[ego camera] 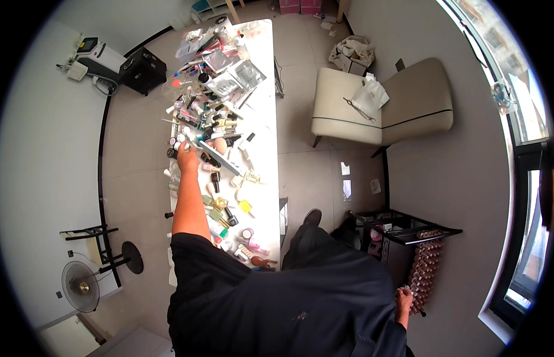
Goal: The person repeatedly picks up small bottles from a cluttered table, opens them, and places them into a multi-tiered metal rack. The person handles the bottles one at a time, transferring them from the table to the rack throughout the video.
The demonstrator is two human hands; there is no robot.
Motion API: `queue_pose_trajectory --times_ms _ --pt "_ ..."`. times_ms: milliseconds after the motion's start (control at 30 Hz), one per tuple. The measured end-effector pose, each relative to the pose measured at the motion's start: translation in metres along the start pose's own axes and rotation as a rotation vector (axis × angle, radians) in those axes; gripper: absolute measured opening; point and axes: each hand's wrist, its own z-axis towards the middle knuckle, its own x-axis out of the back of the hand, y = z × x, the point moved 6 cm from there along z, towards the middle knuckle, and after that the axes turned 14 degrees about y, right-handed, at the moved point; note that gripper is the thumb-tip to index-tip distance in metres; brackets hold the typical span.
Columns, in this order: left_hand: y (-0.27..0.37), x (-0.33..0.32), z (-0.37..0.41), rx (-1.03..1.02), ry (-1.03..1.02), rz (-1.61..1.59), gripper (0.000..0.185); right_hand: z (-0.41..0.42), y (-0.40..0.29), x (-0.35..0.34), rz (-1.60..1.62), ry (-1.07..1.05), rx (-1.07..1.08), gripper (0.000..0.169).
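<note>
My left hand (pixel 187 157) reaches over a long white table (pixel 267 187) strewn with nail polish bottles and small cosmetics. Its fingertips are among small white-capped bottles (pixel 186 134); whether they grip one is hard to see. Just right of the hand lies a long grey-white bar-shaped object (pixel 220 157), beside a round pinkish-beige item (pixel 220 145). Nearer to me are a yellow bottle (pixel 245 205), a black-capped bottle (pixel 231 217) and a brown figure-like item (pixel 262 262). My right hand (pixel 404 300) hangs low with bent fingers by a rack of polish bottles (pixel 425 267); its grasp is unclear.
Silver foil packets (pixel 246 74) and pouches crowd the table's far end. Right of it stands a beige chair (pixel 348 105) holding a white bag (pixel 370 99). A black metal shelf (pixel 406 230) stands near my right side. A fan (pixel 80 286) and black case (pixel 143 70) are left.
</note>
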Motion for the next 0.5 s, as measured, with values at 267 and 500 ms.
queue_pose_trajectory --times_ms 267,500 --pt "-0.045 -0.020 0.075 -0.055 -0.052 0.140 0.046 -0.041 -0.072 -0.028 -0.088 -0.207 0.076 0.026" --pt "0.003 0.000 0.034 -0.307 0.151 0.196 0.031 -0.067 -0.127 -0.037 -0.048 -0.219 0.111 0.024"
